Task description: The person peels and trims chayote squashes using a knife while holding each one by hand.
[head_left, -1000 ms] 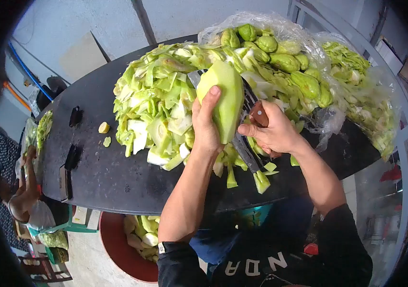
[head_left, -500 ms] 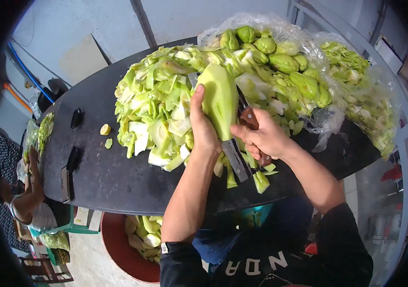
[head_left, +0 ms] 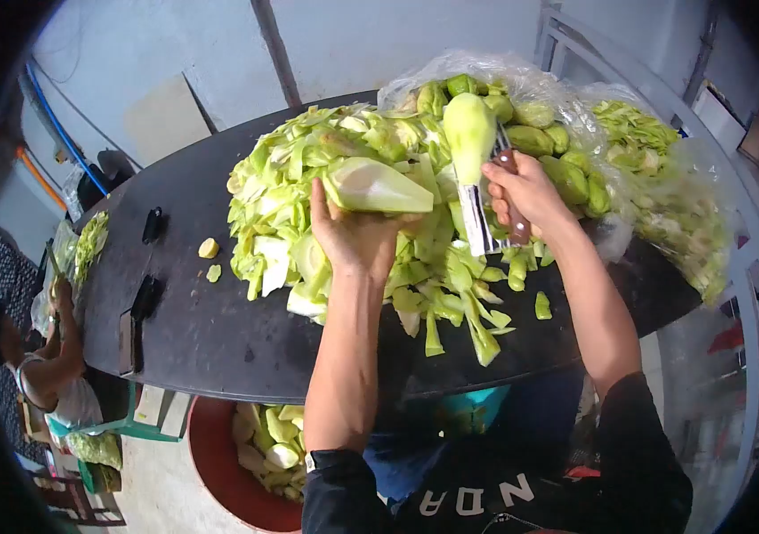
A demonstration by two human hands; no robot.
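My left hand (head_left: 357, 240) holds a piece of peeled green vegetable (head_left: 378, 187) from below, its pale cut face showing. In my right hand (head_left: 526, 194) is the brown handle of a wide-bladed cutting tool (head_left: 476, 222). Another peeled piece (head_left: 470, 133) rests against the blade, apart from the left-hand piece. Beneath and around both hands lies a large heap of pale green peelings (head_left: 295, 169) on the dark table (head_left: 210, 329).
Whole green vegetables (head_left: 566, 178) lie in a clear plastic bag (head_left: 522, 67) behind the heap. More cut strips (head_left: 664, 196) fill the right end. A red tub (head_left: 219, 463) with peeled pieces stands below the table. Another person (head_left: 59, 374) sits at the left.
The peeled vegetable has come apart into two pieces. My left hand has turned palm up with one, and my right hand has moved up and right with the tool and the other.
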